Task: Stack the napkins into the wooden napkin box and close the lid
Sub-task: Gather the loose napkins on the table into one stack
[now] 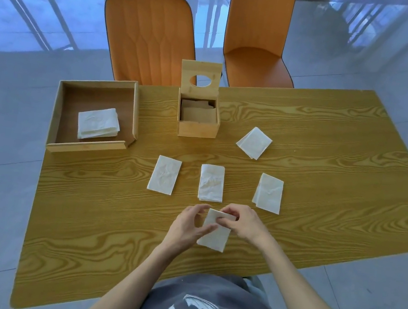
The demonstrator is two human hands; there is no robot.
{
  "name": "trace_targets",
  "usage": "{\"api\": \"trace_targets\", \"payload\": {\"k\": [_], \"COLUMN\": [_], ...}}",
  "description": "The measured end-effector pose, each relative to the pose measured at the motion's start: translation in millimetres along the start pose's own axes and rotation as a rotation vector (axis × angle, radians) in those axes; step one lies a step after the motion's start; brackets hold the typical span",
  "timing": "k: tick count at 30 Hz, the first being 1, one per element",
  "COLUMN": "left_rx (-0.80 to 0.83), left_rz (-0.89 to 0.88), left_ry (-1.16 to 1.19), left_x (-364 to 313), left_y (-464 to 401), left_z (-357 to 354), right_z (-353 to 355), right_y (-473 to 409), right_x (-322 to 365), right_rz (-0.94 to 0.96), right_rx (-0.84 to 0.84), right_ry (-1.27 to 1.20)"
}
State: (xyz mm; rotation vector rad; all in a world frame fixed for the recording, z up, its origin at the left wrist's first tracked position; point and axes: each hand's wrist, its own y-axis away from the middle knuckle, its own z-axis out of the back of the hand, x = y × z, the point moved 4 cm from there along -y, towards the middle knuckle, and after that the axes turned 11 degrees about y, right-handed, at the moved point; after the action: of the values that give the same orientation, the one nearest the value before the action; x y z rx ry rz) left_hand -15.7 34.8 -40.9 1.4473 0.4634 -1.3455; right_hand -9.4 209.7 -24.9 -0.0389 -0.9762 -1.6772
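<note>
A folded white napkin (215, 235) lies near the front middle of the table, pinched by both hands. My left hand (188, 227) grips its left side and my right hand (244, 224) holds its top edge. Three more folded napkins lie in a row beyond the hands: a left napkin (164, 175), a middle napkin (211, 183) and a right napkin (268, 192). Another napkin (254, 142) lies tilted to the right of the wooden napkin box (197, 127). The box's lid (201, 70), with a round hole, stands upright and open. Napkins show inside the box.
A shallow wooden tray (57, 118) at the table's left edge holds a stack of napkins (98, 123). Two orange chairs, one (146, 33) and another (258, 31), stand behind the wooden table (328, 158). Tiled floor surrounds it.
</note>
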Motion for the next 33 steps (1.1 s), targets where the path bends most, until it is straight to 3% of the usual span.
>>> {"api": "trace_targets", "payload": {"k": [4, 7, 10, 14, 21, 27, 33], "left_rx": [0.024, -0.055, -0.169, -0.235, -0.335, -0.365, -0.382], "left_rz": [0.123, 0.167, 0.191, 0.242, 0.326, 0.363, 0.397], "left_ry": [0.341, 0.473, 0.528, 0.572, 0.664, 0.781, 0.817], "left_x": [5.7, 8.7, 12.8, 21.8, 38.8, 46.7, 51.0], "left_y": [0.6, 2.6, 5.4, 8.4, 8.8, 9.5, 11.4], "left_z": [7.7, 17.1, 29.3, 43.1, 52.7, 51.6, 50.3], "right_z": [2.1, 2.2, 8.6, 19.4, 11.8, 1.6, -0.9], "right_y": [-10.0, -22.8, -37.6, -56.3, -69.6, -71.6, -60.6], "right_x": [19.6, 29.9, 37.1, 35.6, 41.7, 45.1, 45.4], "right_rz": [0.056, 0.043, -0.025, -0.266, -0.506, -0.46, -0.284], "right_rx": [0.085, 0.081, -0.068, -0.319, -0.297, -0.301, -0.37], "right_ry": [-0.214, -0.287, -0.216, -0.035, 0.147, 0.101, -0.146]}}
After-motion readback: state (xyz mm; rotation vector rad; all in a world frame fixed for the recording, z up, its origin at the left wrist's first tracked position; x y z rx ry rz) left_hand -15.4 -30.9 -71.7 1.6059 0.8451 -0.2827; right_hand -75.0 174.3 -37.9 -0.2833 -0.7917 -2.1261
